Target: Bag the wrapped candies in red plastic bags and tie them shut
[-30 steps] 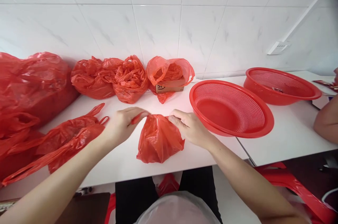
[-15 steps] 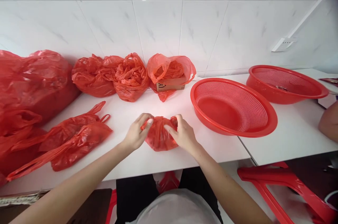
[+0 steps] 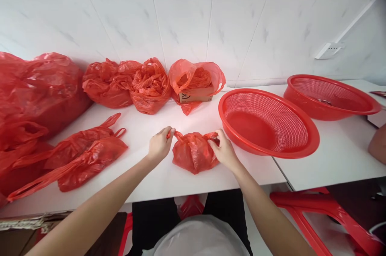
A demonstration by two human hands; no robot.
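A small, filled red plastic bag [image 3: 195,154] rests on the white table in front of me. My left hand [image 3: 161,142] pinches the twisted handle on its left side. On the other side, my right hand [image 3: 223,149] grips the right handle between thumb and fingers. Both handles are drawn outward, and the bag's top is gathered between them. What the bag contains cannot be made out through the plastic.
A red perforated basket [image 3: 250,127] stands close to my right hand, with another basket [image 3: 334,117] behind it holding small items. Several red bags [image 3: 150,91] line the wall. A cardboard box [image 3: 196,95] sits there too. Flatter bags [image 3: 93,159] lie left. Someone's arm [image 3: 377,145] shows far right.
My hands have moved apart, the right one further to the right, pulling the bag's handles outward. The bag looks wider and sits slightly further right in view.
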